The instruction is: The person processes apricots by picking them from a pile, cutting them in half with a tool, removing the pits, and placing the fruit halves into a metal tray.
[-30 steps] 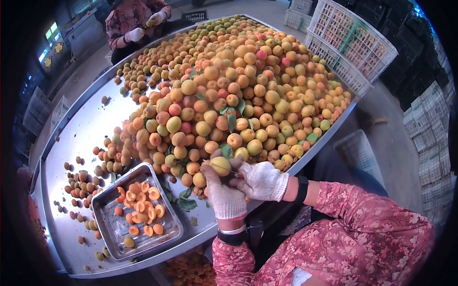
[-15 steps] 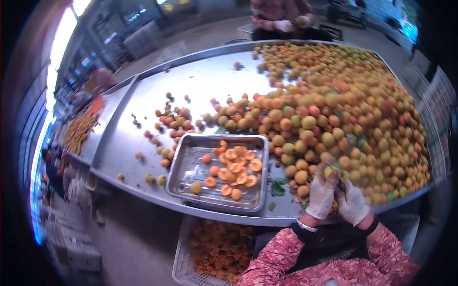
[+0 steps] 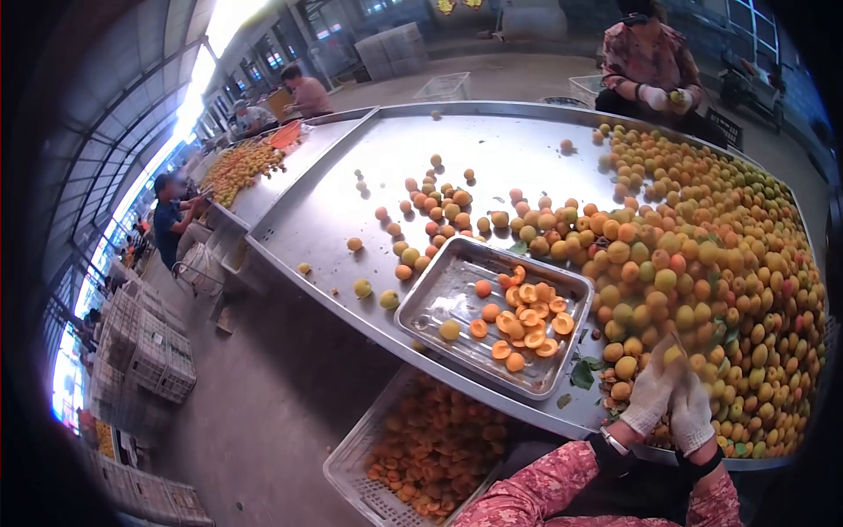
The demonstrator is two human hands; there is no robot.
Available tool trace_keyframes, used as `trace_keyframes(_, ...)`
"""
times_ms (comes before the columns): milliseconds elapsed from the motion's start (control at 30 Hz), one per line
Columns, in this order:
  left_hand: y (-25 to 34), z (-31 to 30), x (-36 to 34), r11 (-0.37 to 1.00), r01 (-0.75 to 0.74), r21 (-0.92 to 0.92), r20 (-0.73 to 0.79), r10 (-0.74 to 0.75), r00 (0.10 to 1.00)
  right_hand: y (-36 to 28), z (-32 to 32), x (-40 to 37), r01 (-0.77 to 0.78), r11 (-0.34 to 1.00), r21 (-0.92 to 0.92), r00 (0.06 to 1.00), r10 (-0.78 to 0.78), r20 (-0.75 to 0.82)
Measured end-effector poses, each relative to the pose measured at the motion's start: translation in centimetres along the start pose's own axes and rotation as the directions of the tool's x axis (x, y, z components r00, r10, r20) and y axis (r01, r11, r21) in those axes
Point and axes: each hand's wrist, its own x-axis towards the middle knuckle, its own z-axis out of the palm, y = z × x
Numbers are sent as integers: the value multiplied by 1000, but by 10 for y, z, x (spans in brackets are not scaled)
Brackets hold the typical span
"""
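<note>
In the head view, both hands, in white work gloves, are close together to the right of the metal tray [image 3: 452, 296], over the near edge of the apricot pile [image 3: 733, 263]. The left hand [image 3: 648, 395] is the nearer of the two to the tray; its fingers are bent and closed on a yellow apricot [image 3: 673, 355] (the fingertips are blurred). The right hand [image 3: 692, 411] is right beside it, its fingers drawn in toward the same fruit; whether it grips anything, I cannot tell, since its fingertips are hidden or blurred.

Both forearms reach up from the near side of the table [image 3: 338, 233], below and to the right of the tray, with the wrists near each other and the hands pointing away from the body. The left wrist wears a silver bracelet [image 3: 615, 441] and a dark band, the right wrist a black band [image 3: 700, 465].

In the tray lie orange apricot halves [image 3: 529, 325], mostly toward its right side. Green leaves [image 3: 582, 375] lie between the tray and the left hand. Below the tray stands a crate [image 3: 351, 479] filled with darker fruit pieces [image 3: 435, 448]. Well beyond the tray, across the table, sits another person [image 3: 654, 66] in gloves.
</note>
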Motion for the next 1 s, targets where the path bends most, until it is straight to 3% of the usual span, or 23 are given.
trace_keyframes(67, -12, 0, 3, 999, -20, -37, -37, 18, 999, 3, 8, 1, 83, 996, 14, 996, -82, -40)
trace_keyframes(100, -15, -1, 4, 946, 169, -278, -57, -192, 980, 4, 8, 1, 22, 993, -117, 1000, -20, 21)
trace_keyframes(133, -18, -1, 5, 799, 326, -505, -23, -390, 920, 7, 9, 0, -29, 967, -253, 996, 49, 73)
trace_keyframes(167, -25, 0, 5, 755, 342, -559, -24, -427, 904, 17, 12, 0, 10, 954, -298, 998, 9, 62)
trace_keyframes(200, -25, -1, 6, 758, 334, -560, -32, -422, 906, 14, 13, 1, 17, 956, -294, 998, 3, 69)
trace_keyframes(300, -21, -4, 7, 941, 244, -233, -2, -251, 968, 9, 13, 0, 5, 999, 45, 1000, -5, 6)
trace_keyframes(333, -16, -5, 6, 943, 240, -231, -5, -248, 969, 10, 11, 0, 8, 999, 48, 1000, -8, 8)
trace_keyframes(400, -5, -1, 6, 983, 70, 171, -87, -56, 995, 8, 3, 0, -113, 983, 142, 992, 105, 66)
trace_keyframes(433, 15, 1, 2, 981, 41, 190, -81, -26, 996, 7, -1, 1, -106, 994, 27, 992, 104, 70)
trace_keyframes(567, -22, -7, 13, 997, 52, 63, -38, -49, 998, 12, 8, 3, -109, 976, 187, 991, 91, 100)
trace_keyframes(600, -22, -7, 13, 948, 219, -231, -30, -232, 972, 22, 15, 1, -59, 998, 23, 994, 56, 94)
trace_keyframes(633, -22, -7, 14, 788, 357, -501, 32, -396, 918, 28, 18, 0, -6, 990, -144, 995, 20, 95)
trace_keyframes(767, -24, -6, 13, 844, 291, -451, -53, -351, 935, 24, 22, 4, -3, 995, -104, 996, 11, 84)
trace_keyframes(833, -19, -4, 14, 946, 164, -278, -105, -200, 974, 16, 18, 6, -72, 997, 14, 995, 70, 72)
trace_keyframes(867, -16, -5, 14, 947, 163, -277, -106, -199, 974, 12, 15, 8, -71, 997, 16, 995, 69, 72)
trace_keyframes(933, -9, -8, 12, 909, 215, -357, 16, -224, 974, 3, 5, 11, -112, 992, 62, 984, 102, 149)
trace_keyframes(1000, -6, -7, 12, 904, 185, -384, 26, -190, 982, 3, 1, 12, -98, 995, 8, 983, 96, 157)
